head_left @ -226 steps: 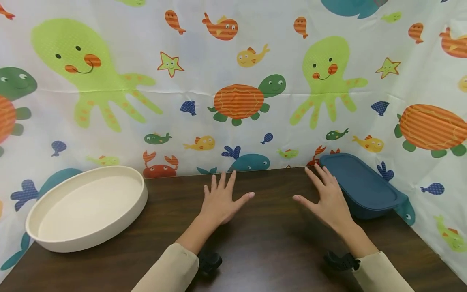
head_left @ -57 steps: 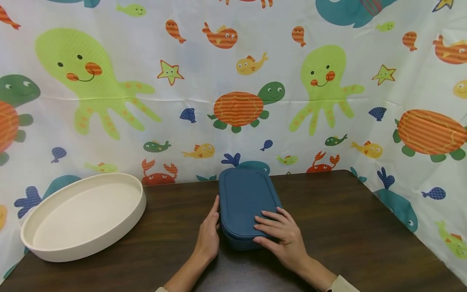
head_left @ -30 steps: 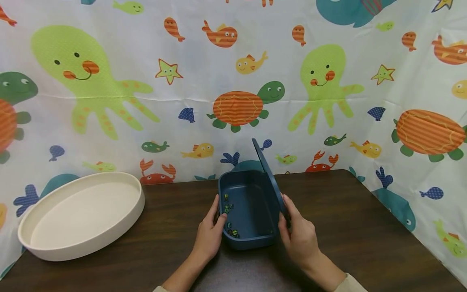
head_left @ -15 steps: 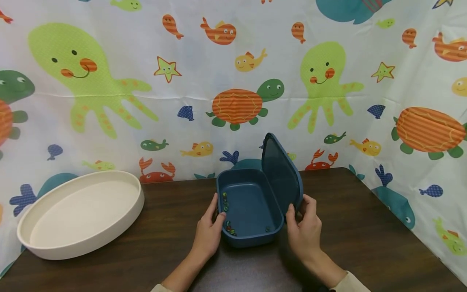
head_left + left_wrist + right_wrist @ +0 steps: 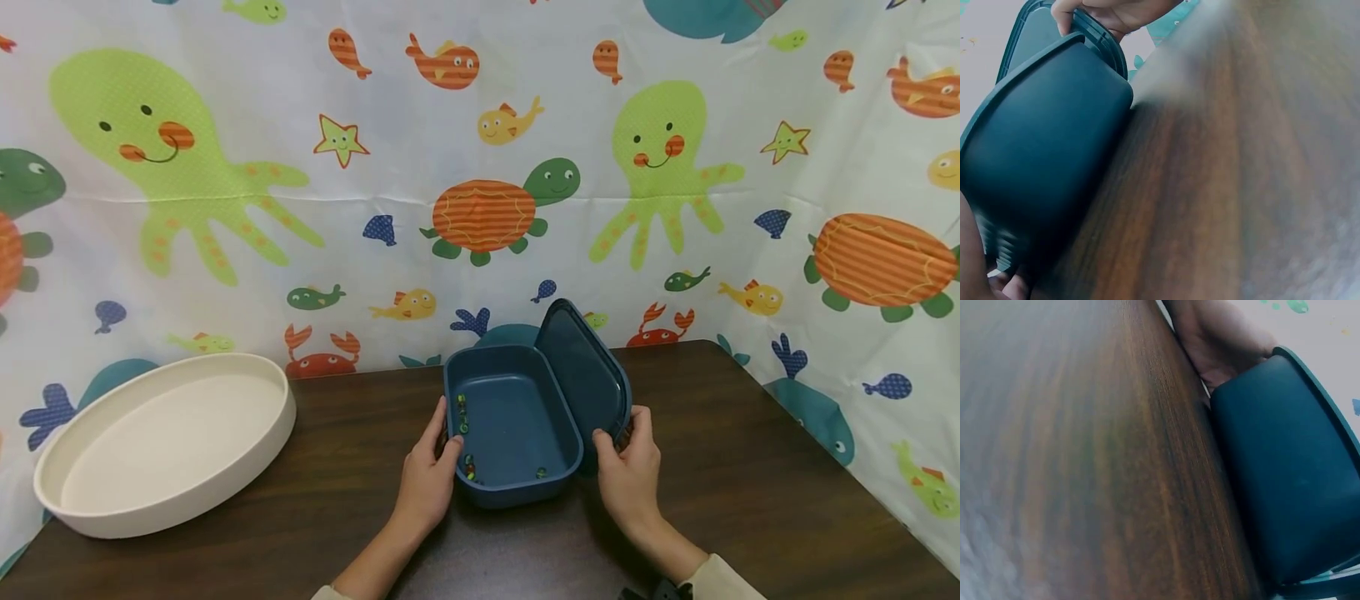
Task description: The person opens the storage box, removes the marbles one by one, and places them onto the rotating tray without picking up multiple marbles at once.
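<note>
A dark blue box (image 5: 510, 498) stands on the table in the head view, its lid off the top and leaning upright along its right side. Several small green and reddish marbles (image 5: 470, 468) lie inside, most along the left wall, one near the front right. My left hand (image 5: 425, 483) grips the box's left wall, thumb at the rim and fingers outside. With thumb and fingers my right hand (image 5: 628, 471) pinches the near edge of the lid (image 5: 588, 375). The left wrist view shows the box's outer wall (image 5: 1054, 137) with the right hand (image 5: 1122, 12) on the lid behind it.
A large, shallow cream round tray (image 5: 176, 442) is at the left of the dark wooden table (image 5: 360, 433). Behind the table hangs a white curtain (image 5: 405, 175) printed with sea animals.
The box was brought from the right to the middle. My right hand lifted its lid off and swung it to the right, lowering it slightly since half a second ago. Marbles have shifted inside.
</note>
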The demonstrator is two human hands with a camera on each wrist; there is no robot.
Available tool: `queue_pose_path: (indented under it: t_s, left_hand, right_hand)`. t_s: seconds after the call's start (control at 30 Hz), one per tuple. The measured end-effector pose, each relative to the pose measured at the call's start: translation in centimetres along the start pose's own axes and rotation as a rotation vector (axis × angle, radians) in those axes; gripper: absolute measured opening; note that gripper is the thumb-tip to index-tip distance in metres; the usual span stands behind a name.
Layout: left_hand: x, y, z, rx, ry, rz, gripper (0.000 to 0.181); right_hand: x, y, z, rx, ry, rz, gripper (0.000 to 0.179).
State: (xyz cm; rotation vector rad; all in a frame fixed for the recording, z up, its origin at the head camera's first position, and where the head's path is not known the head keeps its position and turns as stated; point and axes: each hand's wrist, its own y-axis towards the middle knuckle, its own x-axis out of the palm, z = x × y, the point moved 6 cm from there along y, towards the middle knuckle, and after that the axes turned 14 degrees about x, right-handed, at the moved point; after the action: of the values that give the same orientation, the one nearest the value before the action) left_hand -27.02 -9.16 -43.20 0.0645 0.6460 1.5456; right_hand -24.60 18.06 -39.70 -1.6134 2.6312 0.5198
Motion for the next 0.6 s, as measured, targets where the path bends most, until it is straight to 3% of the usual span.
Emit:
queue_pose_path:
  t_s: [0.17, 0.43, 0.6]
  left_hand:
    - [0.0, 0.0, -0.1, 0.009, 0.006, 0.001, 0.062]
    - [-0.1, 0.1, -0.2, 0.006, 0.006, 0.001, 0.062]
    - [0.0, 0.2, -0.2, -0.002, -0.002, -0.004, 0.062]
  right_hand:
    - [-0.3, 0.3, 0.2, -0.002, -0.019, 0.019, 0.037]
    - [-0.9, 1.9, 0.4, -0.067, -0.083, -0.006, 0.077]
    - [-1.3, 3.0, 1.2, -0.009, -0.085, -0.056, 0.091]
